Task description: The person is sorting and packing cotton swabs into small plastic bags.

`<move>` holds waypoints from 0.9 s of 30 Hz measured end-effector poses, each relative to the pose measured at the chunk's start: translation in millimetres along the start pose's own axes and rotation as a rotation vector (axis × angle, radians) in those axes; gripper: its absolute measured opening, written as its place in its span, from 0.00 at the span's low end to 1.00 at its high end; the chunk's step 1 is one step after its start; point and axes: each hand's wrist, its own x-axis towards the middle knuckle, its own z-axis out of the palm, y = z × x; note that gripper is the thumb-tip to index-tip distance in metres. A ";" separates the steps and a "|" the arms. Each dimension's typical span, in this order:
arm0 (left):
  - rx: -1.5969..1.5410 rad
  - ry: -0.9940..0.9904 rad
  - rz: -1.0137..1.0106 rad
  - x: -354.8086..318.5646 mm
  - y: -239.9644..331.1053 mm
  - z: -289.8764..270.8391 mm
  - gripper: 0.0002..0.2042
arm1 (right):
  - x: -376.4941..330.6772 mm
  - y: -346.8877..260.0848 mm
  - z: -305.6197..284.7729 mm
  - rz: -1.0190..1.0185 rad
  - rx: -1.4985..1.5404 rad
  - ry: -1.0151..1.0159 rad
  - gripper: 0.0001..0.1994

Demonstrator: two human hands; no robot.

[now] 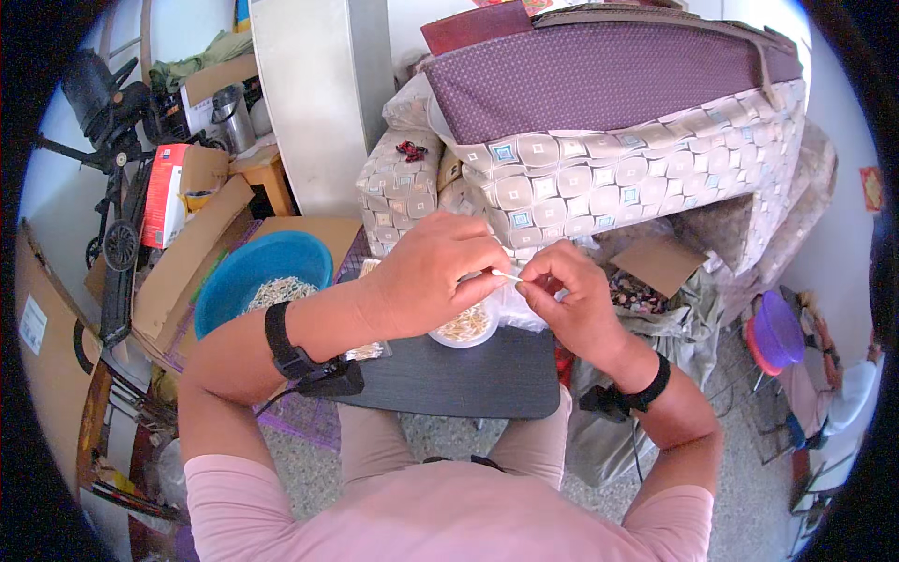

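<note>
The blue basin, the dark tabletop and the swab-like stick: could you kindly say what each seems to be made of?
Blue basin: probably plastic, smooth and evenly coloured. Dark tabletop: perhaps wood-look laminate, fairly matt with faint streaks, though painted wood is possible. Swab-like stick: its whitish, thicker tip suggests cotton; the pale shaft is too small to tell material or finish.
</note>
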 end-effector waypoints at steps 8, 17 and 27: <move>-0.138 -0.023 -0.150 -20.2 -12.8 14.6 0.03 | 3.4 -0.6 -4.8 -0.032 0.004 0.003 0.05; -0.616 -0.163 -0.549 -44.8 -9.0 57.3 0.08 | -5.8 20.6 20.0 0.117 0.351 -0.078 0.06; -0.914 0.159 -0.788 -79.2 -21.5 78.9 0.06 | -15.7 47.5 48.0 0.200 0.496 0.011 0.06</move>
